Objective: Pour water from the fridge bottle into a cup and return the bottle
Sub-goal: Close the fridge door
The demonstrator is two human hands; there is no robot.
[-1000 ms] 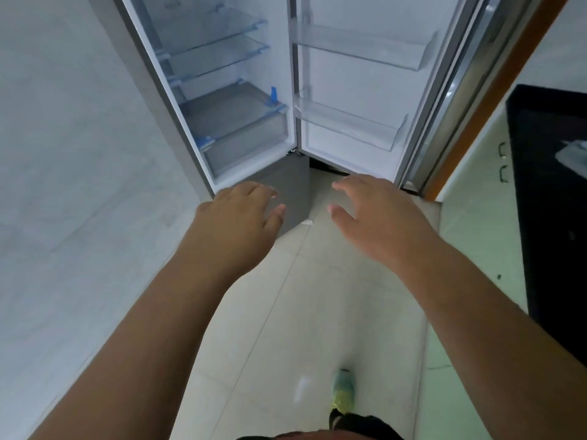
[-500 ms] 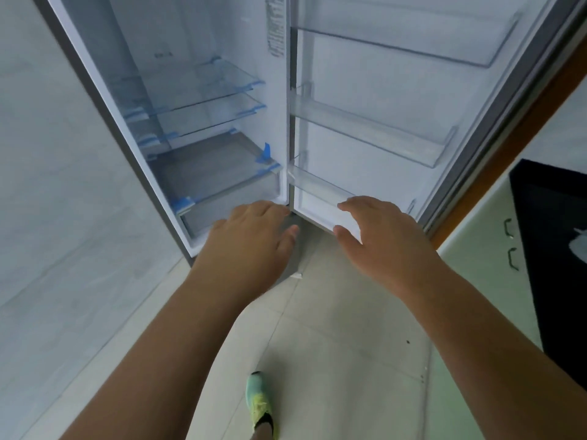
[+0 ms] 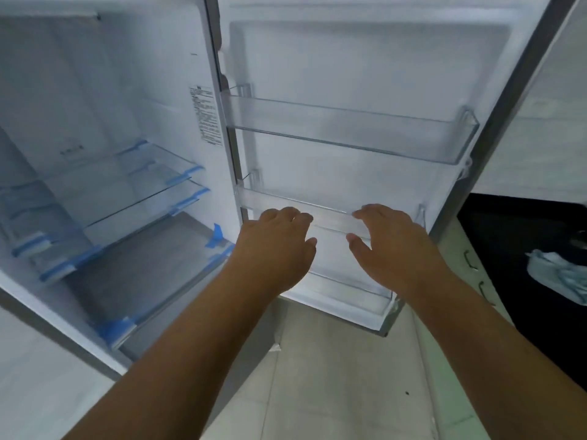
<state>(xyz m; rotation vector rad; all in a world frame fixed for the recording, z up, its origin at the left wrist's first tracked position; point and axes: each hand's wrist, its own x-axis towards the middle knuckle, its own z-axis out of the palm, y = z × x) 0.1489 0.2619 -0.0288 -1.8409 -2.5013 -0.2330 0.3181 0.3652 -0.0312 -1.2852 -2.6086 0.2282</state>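
Both arms reach out over the tiled floor (image 3: 333, 376). Left hand (image 3: 273, 249) and right hand (image 3: 390, 246) hover side by side, palms down, fingers loosely spread, holding nothing, just in front of the middle door shelf (image 3: 330, 214) of the open fridge (image 3: 286, 58). Top door shelf (image 3: 349, 128) sits above. No bottle or cup in view. Off right, a dark bench (image 3: 524, 249) carries a crumpled cloth (image 3: 559, 274).

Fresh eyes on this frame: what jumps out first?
Two bare hands, left hand and right hand, reach forward, holding nothing, in front of the middle door shelf of the open fridge door. Every visible door shelf and glass shelf looks bare; no bottle shows.
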